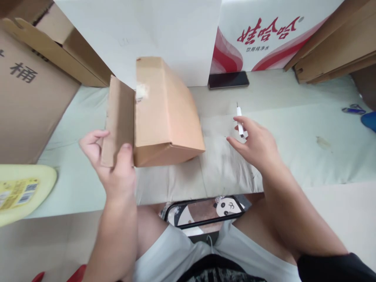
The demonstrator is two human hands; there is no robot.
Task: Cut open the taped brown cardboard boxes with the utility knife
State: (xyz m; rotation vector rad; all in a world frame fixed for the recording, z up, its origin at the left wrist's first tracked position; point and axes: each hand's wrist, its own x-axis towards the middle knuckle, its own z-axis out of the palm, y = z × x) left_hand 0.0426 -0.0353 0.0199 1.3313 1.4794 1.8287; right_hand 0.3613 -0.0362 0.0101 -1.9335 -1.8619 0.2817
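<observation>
A brown cardboard box [182,113] stands tilted on the pale green covered surface. Its flap [119,117] is folded out to the left, and my left hand [114,168] grips the flap's lower end between thumb and fingers. Right of the box, my right hand [257,143] has its thumb and fingers spread apart. At its fingertips is a slim white tool [239,117] with a thin dark tip pointing away from me. I cannot tell how firmly, if at all, the fingers touch it. A black phone [228,80] lies beyond.
A white carton with red print [264,35] stands at the back. Cardboard [331,43] leans at right, and a large carton [26,105] is at left. A pale yellow object with a label [29,192] sits front left. A panda-patterned item [205,213] is between my legs.
</observation>
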